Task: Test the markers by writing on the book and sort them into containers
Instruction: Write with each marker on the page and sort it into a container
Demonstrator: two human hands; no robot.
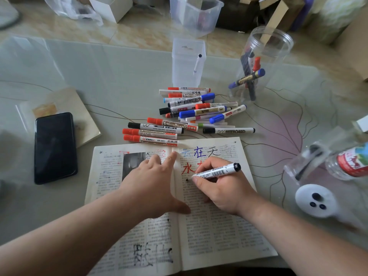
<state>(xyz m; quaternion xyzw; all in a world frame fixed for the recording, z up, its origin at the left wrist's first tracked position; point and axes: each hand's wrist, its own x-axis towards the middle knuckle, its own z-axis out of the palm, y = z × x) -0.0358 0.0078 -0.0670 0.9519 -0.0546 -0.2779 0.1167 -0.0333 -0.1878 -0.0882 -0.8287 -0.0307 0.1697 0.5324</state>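
Testing a marker on the open book, which lies flat on the tabletop directly before the person; the right hand grips a white-barrelled marker in a pen hold, its fingers curled round the barrel close to the nib, which touches the right-hand page beside a small black dot; the left hand rests across the gutter with fingers straight and spread, pressing the pages down. The marker is judged light, rigid and smooth-skinned, best taken low on the barrel for writing and at mid-barrel for carrying; the pages look thin and springy, hence the flattening hand. The held barrel reads "WHITEBOARD MARKER" above a barcode; the page carries a blue 在, a black 天 and a red 水, with a pale blue character too faint to read; smeared black characters lie inverted at the foot of the left page. Beyond the book lies the pile of markers, capped red, blue and black; legible there are "WHITEBOARD", "WB-8801", 白板笔 and 记号笔. Behind it stand a square container holding one marker and a round jar holding several; both are clear plastic, probably light and easily tipped. A dark phone lies to the left.
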